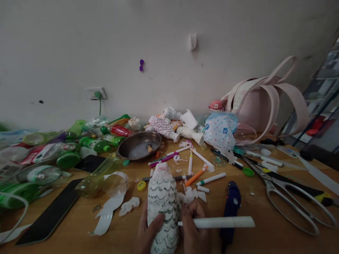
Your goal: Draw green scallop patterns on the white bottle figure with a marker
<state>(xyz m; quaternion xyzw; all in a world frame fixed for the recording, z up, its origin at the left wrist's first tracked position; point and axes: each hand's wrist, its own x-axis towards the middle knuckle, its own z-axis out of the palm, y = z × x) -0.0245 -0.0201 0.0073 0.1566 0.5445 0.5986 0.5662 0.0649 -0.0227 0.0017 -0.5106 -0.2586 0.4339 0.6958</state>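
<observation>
A white paper-covered bottle shape (162, 197), drawn over with rows of dark scale-like curves, stands nearly upright at the front of the table. My left hand (150, 229) is closed around its lower left side, thumb across the front. In my right hand (192, 224) is a white marker (225, 222), pinched between the fingers and lying almost level. Its left end is at the right side of the scaled shape; whether it touches, I cannot tell. Behind my right hand lie torn white paper scraps (192, 194) and several markers, among them an orange marker (196, 176).
Plastic bottles (95, 144) crowd the left, beside a black phone (53, 211). A metal bowl (124, 157) sits at the back, near other scaled paper shapes (161, 127). Rightward are a dark blue tool (231, 201), big scissors (288, 201) and a pink bag (249, 102).
</observation>
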